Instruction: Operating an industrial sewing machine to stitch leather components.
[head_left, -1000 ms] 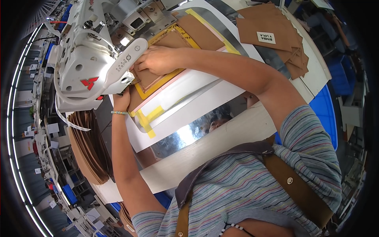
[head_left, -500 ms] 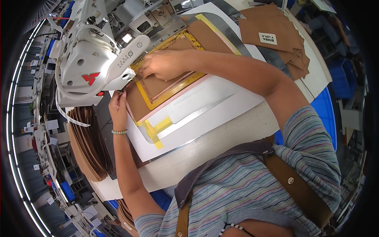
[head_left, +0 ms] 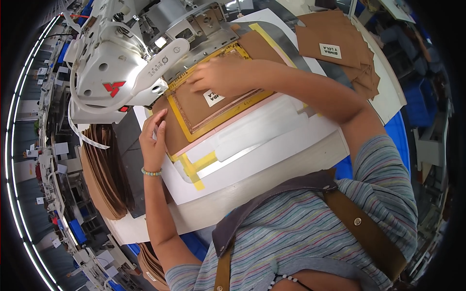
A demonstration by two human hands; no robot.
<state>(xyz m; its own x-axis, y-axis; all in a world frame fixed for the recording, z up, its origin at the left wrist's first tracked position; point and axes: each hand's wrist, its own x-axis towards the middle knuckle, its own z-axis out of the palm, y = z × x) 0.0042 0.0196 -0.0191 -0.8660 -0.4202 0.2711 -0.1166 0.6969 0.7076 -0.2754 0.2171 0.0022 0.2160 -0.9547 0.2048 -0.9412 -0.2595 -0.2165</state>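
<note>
A brown fabric piece (head_left: 204,109) with a small white label lies inside a yellow-edged template frame (head_left: 228,119) on a white board, under the head of a white sewing machine (head_left: 116,68). My right hand (head_left: 218,77) lies flat on the far part of the brown piece, fingers spread, beside the metal clamp plate (head_left: 204,34). My left hand (head_left: 153,138), with a beaded bracelet at the wrist, presses its fingertips on the frame's left edge beside the machine head. Neither hand grips anything.
A stack of brown fabric pieces (head_left: 340,48) with a white label lies at the far right of the table. More brown pieces (head_left: 109,169) hang in a pile at the left. Yellow tape strips (head_left: 194,167) mark the white board (head_left: 272,150). Blue bins stand below.
The template with the brown piece has shifted toward me and right under the machine. My left hand has moved up onto the frame's left edge; my right hand stays pressed on the fabric.
</note>
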